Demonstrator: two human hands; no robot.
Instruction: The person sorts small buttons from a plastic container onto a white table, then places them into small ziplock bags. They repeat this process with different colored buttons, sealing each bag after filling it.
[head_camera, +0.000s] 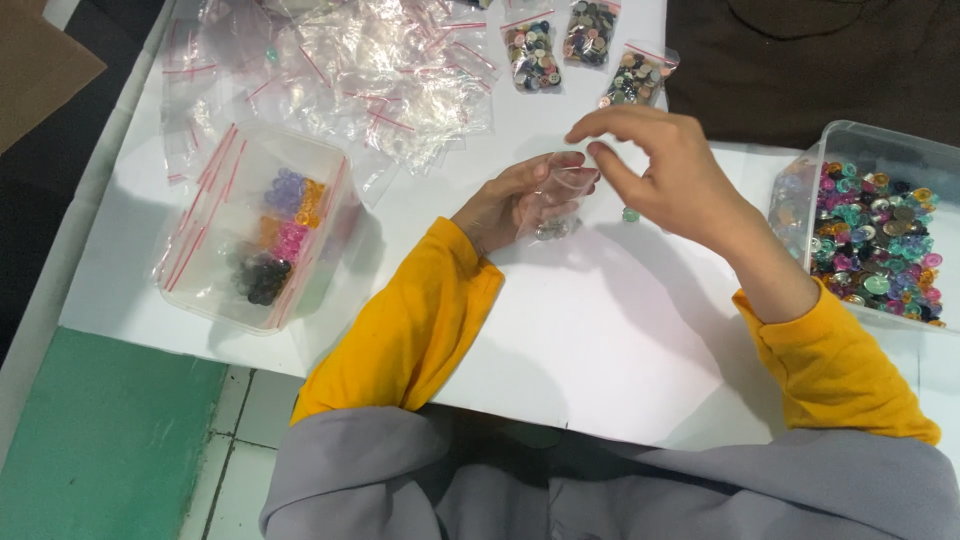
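Left hand (510, 205) grips a small clear bag (555, 200) at frame centre — right hand (665, 170), fingers loosely curled, empty, touches its mouth.

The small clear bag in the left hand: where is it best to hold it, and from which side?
Grip the small clear bag at its open upper edge, coming from the right, where the right hand already hovers. A few buttons seem to sit in its lower end, so it should probably stay mouth-up; the left hand covers its left side.
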